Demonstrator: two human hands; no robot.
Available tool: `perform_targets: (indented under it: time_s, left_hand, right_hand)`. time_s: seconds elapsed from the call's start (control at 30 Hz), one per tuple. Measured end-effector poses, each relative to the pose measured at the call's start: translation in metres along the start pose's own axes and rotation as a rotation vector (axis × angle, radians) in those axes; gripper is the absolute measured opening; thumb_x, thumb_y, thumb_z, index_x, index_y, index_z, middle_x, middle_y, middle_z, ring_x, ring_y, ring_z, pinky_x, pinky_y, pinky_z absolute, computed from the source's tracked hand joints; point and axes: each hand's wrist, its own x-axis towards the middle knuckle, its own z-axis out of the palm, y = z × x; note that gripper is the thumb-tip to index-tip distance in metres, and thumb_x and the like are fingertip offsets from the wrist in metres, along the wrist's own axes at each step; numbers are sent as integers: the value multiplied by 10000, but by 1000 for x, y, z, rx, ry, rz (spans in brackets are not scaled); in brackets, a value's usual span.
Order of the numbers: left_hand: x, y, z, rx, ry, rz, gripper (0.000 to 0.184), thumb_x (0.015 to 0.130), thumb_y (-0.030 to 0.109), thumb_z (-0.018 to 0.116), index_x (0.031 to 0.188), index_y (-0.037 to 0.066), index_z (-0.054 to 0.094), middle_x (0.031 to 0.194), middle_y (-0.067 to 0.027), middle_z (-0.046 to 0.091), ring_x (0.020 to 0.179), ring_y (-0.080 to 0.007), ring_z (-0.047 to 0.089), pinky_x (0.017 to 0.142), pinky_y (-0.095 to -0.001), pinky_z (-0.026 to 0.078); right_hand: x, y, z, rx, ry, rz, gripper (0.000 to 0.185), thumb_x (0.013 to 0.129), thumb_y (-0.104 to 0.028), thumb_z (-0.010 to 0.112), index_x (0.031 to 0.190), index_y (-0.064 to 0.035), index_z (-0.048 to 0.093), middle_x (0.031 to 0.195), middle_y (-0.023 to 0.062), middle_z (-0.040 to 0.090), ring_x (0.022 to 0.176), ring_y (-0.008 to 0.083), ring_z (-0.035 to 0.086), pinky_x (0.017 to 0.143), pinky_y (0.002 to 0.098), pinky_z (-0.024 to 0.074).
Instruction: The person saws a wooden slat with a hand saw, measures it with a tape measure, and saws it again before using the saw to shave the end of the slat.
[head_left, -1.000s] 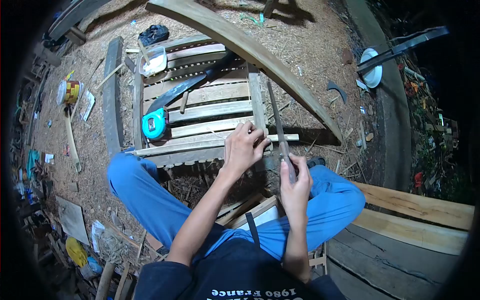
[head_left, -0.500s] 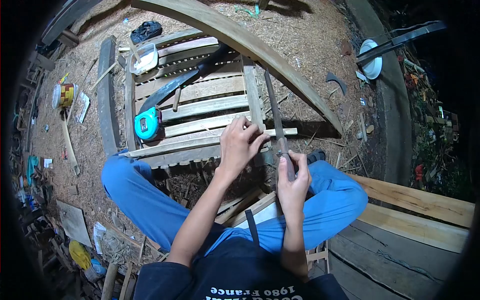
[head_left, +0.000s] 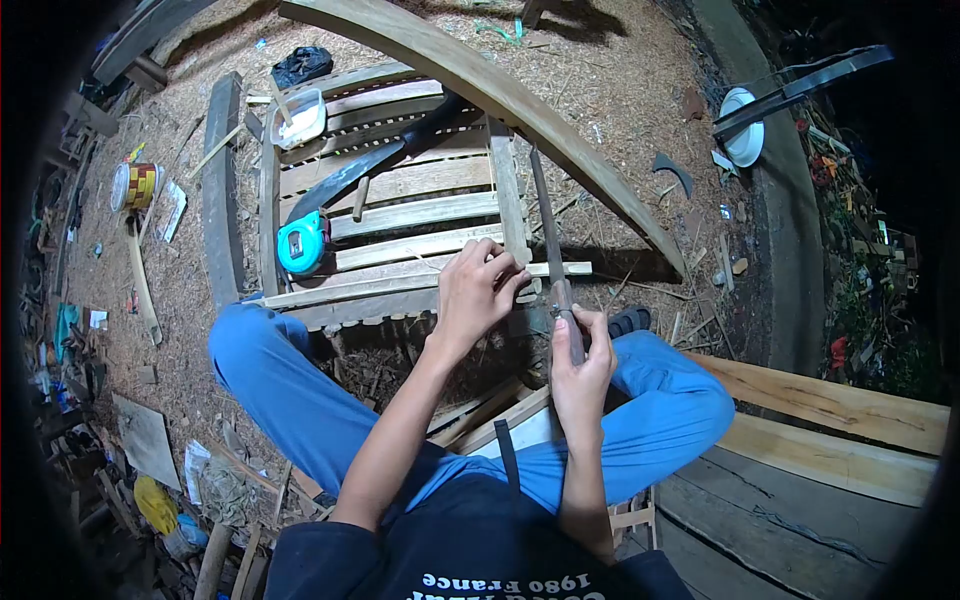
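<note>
The left hand grips a wooden strip, fingers curled; the right hand pinches a long-bladed tool. A plastic tub holds white material and a stick.

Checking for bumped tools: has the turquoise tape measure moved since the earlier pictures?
No. Judged against the plastic tub, the turquoise tape measure keeps the same spot on the slatted bench; the slight shift is the camera's.
</note>
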Motion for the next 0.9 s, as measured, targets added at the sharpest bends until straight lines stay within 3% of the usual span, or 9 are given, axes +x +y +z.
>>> perform_targets:
  time_s: [0.23,0.43,0.63,0.77,0.9]
  left_hand:
    - [0,3,2,10,5,-19,215,872,271,860,904,82,761,935,-71,674,910,-286,672,765,-443,529]
    - [0,1,2,2,12,11,206,878,269,855,920,89,764,933,-66,671,897,-286,666,751,-436,524]
    - [-3,2,5,17,44,-2,195,877,264,856,911,98,761,936,-64,666,891,-285,658,741,-427,521]
    - [-2,1,4,37,24,52,216,870,275,862,907,90,758,943,-73,661,893,-288,655,747,-437,520]
    - [-3,2,2,49,37,37,206,869,268,861,909,92,762,939,-69,652,903,-287,645,749,-433,522]
  right_hand:
    - [-33,-4,-23,-41,-14,81,215,1043,-118,673,1169,54,641,1107,260,706,1039,419,706,942,478,543]
    - [8,-10,7,-17,36,-23,229,1063,-169,648,1170,33,641,1116,271,696,1024,457,687,925,496,532]
    - [-37,-6,-23,-3,-1,76,225,1034,-119,690,1200,31,663,1112,235,702,1022,406,711,910,458,553]
    - [6,-3,15,-46,61,-38,229,1059,-158,653,1203,20,661,1111,257,693,1049,459,677,942,490,527]
    - [-19,-5,-8,-7,25,28,185,1041,-105,668,1177,21,665,1065,225,716,1020,401,720,899,458,557]
